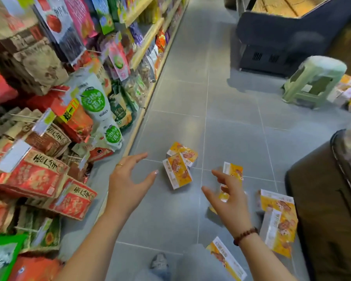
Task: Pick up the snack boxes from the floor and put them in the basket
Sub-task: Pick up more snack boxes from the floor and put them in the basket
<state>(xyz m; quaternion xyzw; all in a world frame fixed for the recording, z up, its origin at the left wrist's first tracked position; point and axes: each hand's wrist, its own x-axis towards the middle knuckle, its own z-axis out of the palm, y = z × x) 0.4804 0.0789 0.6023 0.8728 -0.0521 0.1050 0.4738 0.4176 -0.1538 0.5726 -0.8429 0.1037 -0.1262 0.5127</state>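
My left grip (128,183) and right grip (230,201) wide, empty, above floor (180,98). Nearest snack boxes (177,173) look light, stiff, film-slick; take across narrow sides.

**What the aisle view leaves unclear**

Just behind the green stool (314,82), a heap of yellow boxes (348,96) runs off the right edge. It is smeared, so their count cannot be told. Beyond the stool, a black unit (282,37) is cut by the top edge.

Well in front of the stool, a dark container (316,199) is cropped by the right and bottom edges, and its contents are a pale blur. In front and left of the stool, the right hand (234,207) covers most of one snack box (223,197), leaving yellow slivers. It also hides the near end of a second snack box (234,170).

Far left of the stool, the shelf packets (39,175) blur toward the edge. The print on the boxes is too small to read.
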